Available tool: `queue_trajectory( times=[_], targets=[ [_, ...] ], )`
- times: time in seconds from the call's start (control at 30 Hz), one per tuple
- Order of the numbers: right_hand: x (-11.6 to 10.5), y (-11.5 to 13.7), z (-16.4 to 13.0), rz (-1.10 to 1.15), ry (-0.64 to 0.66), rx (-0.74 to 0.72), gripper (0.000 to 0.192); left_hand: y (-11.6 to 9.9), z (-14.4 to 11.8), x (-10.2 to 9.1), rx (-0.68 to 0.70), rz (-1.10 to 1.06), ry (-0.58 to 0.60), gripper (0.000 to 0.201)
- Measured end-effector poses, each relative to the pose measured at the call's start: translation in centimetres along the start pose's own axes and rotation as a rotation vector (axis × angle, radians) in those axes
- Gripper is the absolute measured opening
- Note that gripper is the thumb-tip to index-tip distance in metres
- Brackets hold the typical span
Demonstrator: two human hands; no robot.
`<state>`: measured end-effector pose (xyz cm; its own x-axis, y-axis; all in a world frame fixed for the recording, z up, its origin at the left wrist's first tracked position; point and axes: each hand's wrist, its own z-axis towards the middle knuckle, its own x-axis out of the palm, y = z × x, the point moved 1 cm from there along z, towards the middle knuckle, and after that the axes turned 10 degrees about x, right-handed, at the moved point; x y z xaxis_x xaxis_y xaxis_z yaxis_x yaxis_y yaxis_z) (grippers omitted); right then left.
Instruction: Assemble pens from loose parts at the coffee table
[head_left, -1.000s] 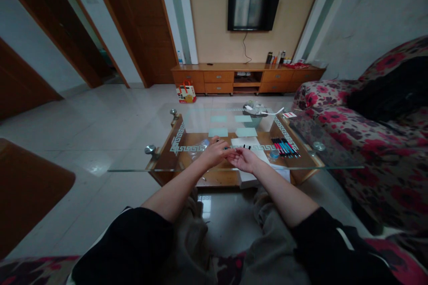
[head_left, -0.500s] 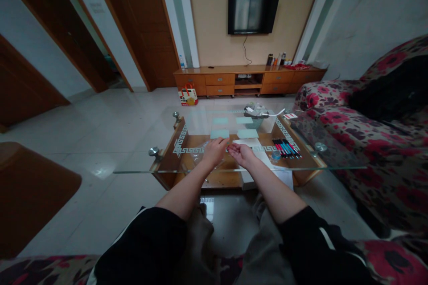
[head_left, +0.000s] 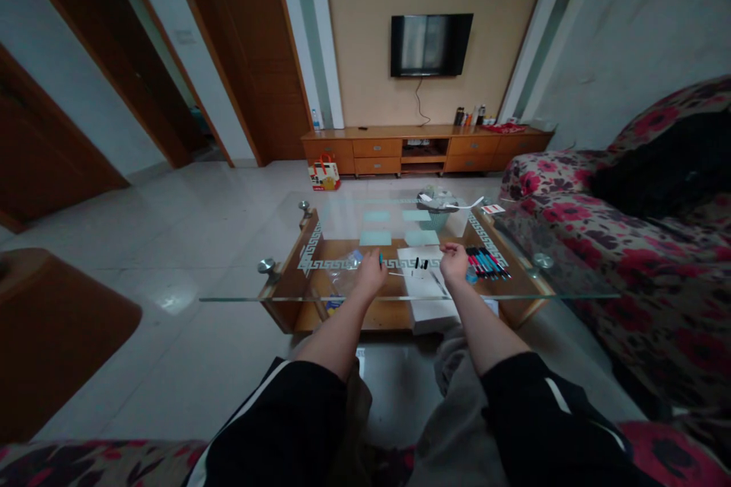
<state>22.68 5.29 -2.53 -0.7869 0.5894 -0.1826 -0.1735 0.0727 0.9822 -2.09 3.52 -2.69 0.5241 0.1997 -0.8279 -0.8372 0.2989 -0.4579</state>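
Left hand (head_left: 370, 274) grip closed on a small teal pen (head_left: 381, 260), over the glass tabletop (head_left: 285, 285) | right hand (head_left: 454, 262) pinched narrow, contents I cannot tell | row of pens (head_left: 485, 262) just right of it.

Both forearms stretch forward; left hand (head_left: 370, 274) curled, right hand (head_left: 454, 262) pinched (fingertips together).

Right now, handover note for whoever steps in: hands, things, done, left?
Left hand: curled on the glass table, a small teal thing at its fingertips, beside a clear plastic bag.
Right hand: fingers pinched, grip unclear, between the white sheet and the row of pens.
Done: pens lie lined up; two small dark pieces sit on the sheet.
Left: cannot tell from this view.
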Motion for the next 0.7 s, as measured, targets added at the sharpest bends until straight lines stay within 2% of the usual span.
queue_trajectory(
  times=[0.13, 0.3, 0.5, 0.6, 0.7],
  targets=[
    [-0.9, -1.5, 0.2, -0.218, 0.035, -0.009, 0.021, 0.3, 0.3, 0.7, -0.011, -0.028, 0.063, 0.051],
    [-0.6, -2.1, -0.4, -0.383, 0.151, -0.083, 0.026, 0.4, 0.4, 0.9, -0.034, -0.01, 0.035, 0.04],
    [-0.5, -2.2, -0.9, -0.494, 0.217, -0.223, 0.026, 0.2, 0.5, 1.1, -0.027, -0.013, 0.007, 0.035],
    [-0.5, -2.2, -1.0, -0.528, 0.227, -0.262, 0.024, 0.3, 0.5, 0.7, -0.008, -0.016, 0.001, 0.033],
    [-0.7, -2.1, -1.1, -0.553, 0.227, -0.284, 0.02, 0.4, 0.5, -0.5, 0.013, -0.021, 0.002, 0.034]
  ],
)
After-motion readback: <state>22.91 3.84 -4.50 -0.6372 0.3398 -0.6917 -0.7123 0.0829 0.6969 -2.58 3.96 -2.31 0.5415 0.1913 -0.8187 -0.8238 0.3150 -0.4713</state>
